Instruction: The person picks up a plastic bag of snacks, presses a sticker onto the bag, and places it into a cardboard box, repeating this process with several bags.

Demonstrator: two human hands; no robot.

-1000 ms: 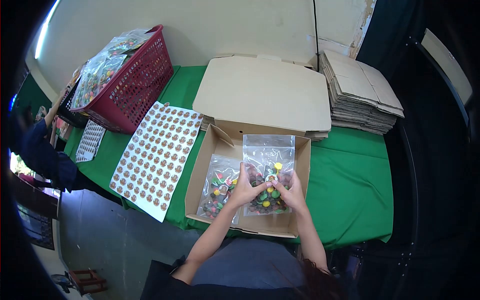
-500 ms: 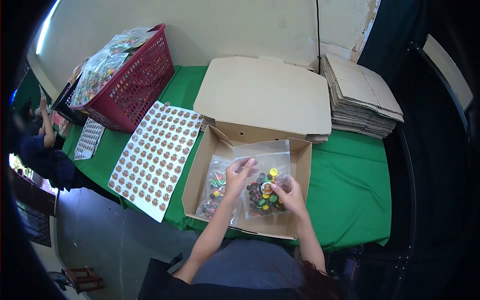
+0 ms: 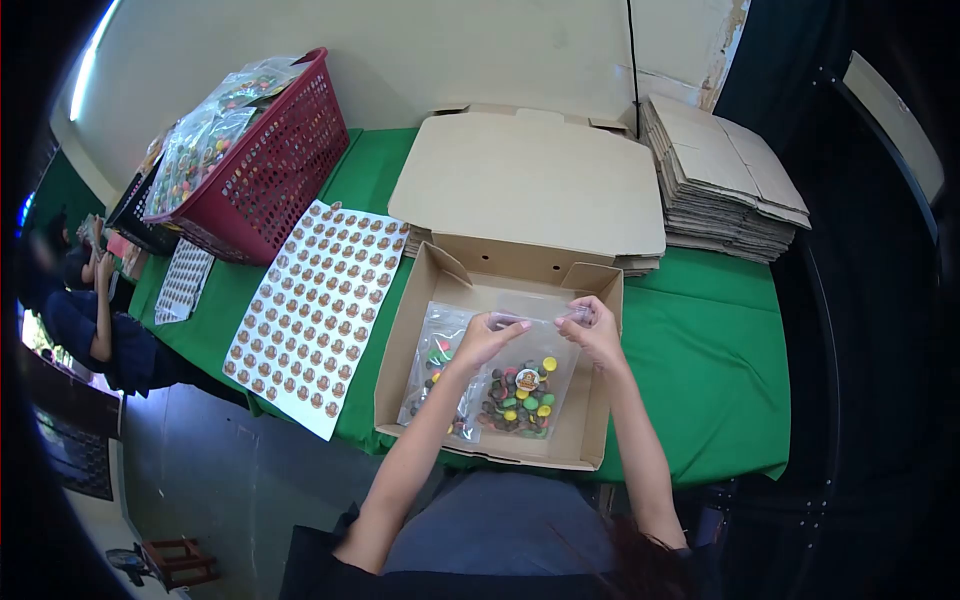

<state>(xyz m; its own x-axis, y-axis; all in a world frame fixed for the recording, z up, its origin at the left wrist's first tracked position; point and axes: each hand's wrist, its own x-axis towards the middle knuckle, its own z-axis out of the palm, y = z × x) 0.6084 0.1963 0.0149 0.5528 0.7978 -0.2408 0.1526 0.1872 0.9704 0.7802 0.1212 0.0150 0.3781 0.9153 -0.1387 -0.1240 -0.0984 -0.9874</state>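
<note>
Presently, my left hand (image 3: 485, 340) and right hand (image 3: 594, 334) pinch one clear bag (image 3: 520, 405) of coloured discs by its upper edge, fingertips apart; its filled part lies below them, inside one open box (image 3: 578, 440). Just left is a second bag (image 3: 422, 405), partly hidden by my left forearm (image 3: 410, 460). Farther left: one large sticker sheet (image 3: 315, 315) and one red basket (image 3: 290, 165), whose overlapping bags (image 3: 205, 150) defy counting.
</note>
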